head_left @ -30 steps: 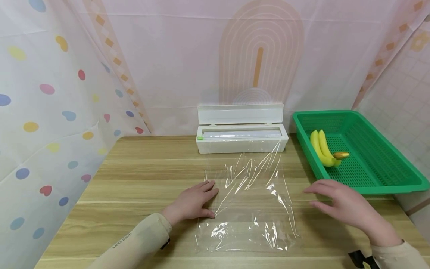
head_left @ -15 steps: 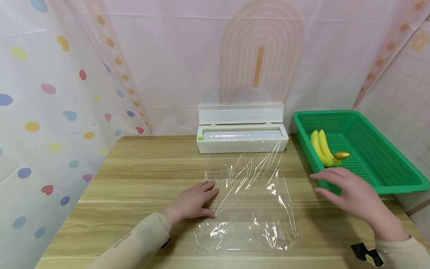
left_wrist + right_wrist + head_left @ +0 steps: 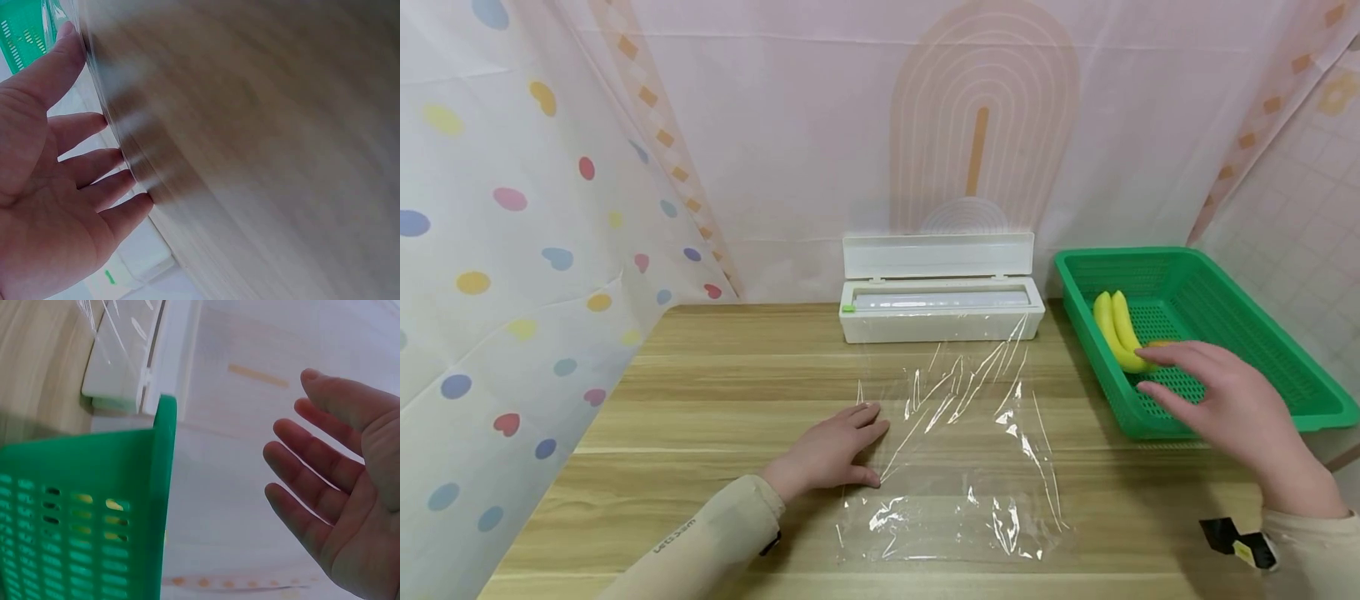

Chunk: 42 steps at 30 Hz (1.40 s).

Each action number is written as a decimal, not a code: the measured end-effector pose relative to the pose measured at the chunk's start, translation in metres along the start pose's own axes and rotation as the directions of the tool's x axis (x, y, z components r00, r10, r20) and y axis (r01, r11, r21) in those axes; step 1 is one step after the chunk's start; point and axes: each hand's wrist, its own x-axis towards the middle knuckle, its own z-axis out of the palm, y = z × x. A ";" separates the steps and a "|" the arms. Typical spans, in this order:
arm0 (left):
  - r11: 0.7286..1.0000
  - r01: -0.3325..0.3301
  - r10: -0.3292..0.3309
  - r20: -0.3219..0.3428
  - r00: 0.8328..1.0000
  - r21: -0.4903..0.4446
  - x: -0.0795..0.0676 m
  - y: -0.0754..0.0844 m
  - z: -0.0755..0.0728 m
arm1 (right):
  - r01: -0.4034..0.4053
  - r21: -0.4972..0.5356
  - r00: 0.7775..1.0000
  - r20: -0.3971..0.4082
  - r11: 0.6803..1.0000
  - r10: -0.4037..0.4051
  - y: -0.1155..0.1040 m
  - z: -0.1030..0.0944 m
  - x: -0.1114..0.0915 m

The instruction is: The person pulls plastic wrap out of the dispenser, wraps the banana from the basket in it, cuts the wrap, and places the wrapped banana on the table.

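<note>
A person's right hand (image 3: 1232, 408) hovers over the near edge of a green basket (image 3: 1093, 358) at the right of the frame, thumb and fingers apart. Two yellow bananas (image 3: 1125, 332) lie in the basket's left part, joined at their lower end, where the index fingertip overlaps them in the head view. In the right wrist view the fingers are clear of the basket's wall, and yellow shows through its slots.

At lower centre, the left hand (image 3: 827, 450) rests on the left edge of a sheet of clear film (image 3: 970, 467), palm down, with its fingers and thumb spread. The left wrist view shows its fingertips pressed to the surface.

The film, creased and glinting, lies across the centre of the wooden table (image 3: 700, 400) and runs up to a white box (image 3: 940, 325) at the table's far edge. The box's lid (image 3: 937, 254) stands raised behind a roll (image 3: 940, 298), and a small green tab (image 3: 847, 309) sits at the box's left end. A pale pink cloth (image 3: 775, 150) fills the upper frame; coloured spots dot the cloth at left. Both arms wear beige sleeves (image 3: 707, 533).
</note>
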 end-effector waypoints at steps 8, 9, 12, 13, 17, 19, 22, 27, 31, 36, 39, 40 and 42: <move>1.000 -0.002 0.002 -0.006 1.000 0.011 0.000 -0.001 0.000 | -0.145 -0.059 0.987 0.060 0.988 0.148 0.013 -0.003 0.002; 1.000 -0.002 0.002 -0.006 1.000 0.010 0.000 -0.001 0.000 | -0.162 -0.061 0.984 0.070 0.985 0.166 0.015 -0.003 0.002; 1.000 0.003 -0.003 -0.001 1.000 0.009 -0.001 0.000 -0.001 | -0.217 -0.069 0.970 0.094 0.974 0.223 0.019 -0.004 0.003; 1.000 0.006 -0.006 0.001 1.000 0.007 -0.001 0.000 -0.001 | -0.236 -0.075 0.965 0.104 0.969 0.243 0.021 -0.004 0.003; 1.000 0.002 -0.002 -0.001 1.000 0.010 0.000 0.000 0.000 | -0.300 -0.111 0.938 0.143 0.947 0.314 0.025 -0.004 0.007; 1.000 0.003 -0.003 -0.001 1.000 0.012 0.000 0.000 0.001 | -0.320 -0.126 0.926 0.167 0.939 0.338 0.027 -0.004 0.009; 1.000 0.006 -0.006 -0.002 1.000 0.011 0.001 -0.001 0.002 | -0.341 -0.146 0.905 0.215 0.928 0.367 0.032 -0.005 0.014; 1.000 0.009 -0.009 0.000 1.000 0.007 0.000 0.000 0.002 | -0.346 -0.183 0.882 0.271 0.920 0.386 0.041 -0.008 0.023; 1.000 0.011 -0.011 0.001 1.000 0.001 -0.001 0.001 0.000 | -0.356 -0.185 0.863 0.311 0.916 0.398 0.045 -0.010 0.031; 1.000 0.011 -0.011 -0.002 1.000 0.005 0.000 0.001 0.000 | -0.374 -0.187 0.831 0.367 0.909 0.417 0.052 -0.008 0.041; 1.000 0.005 -0.004 -0.006 1.000 0.012 0.000 0.001 0.000 | -0.377 -0.198 0.806 0.412 0.905 0.426 0.056 -0.008 0.046; 1.000 0.003 -0.002 -0.008 1.000 0.015 0.000 0.001 0.001 | -0.376 -0.200 0.796 0.429 0.905 0.426 0.058 -0.007 0.047; 1.000 0.001 -0.001 -0.009 1.000 0.016 0.000 0.000 0.001 | -0.377 -0.198 0.777 0.464 0.905 0.425 0.061 -0.007 0.049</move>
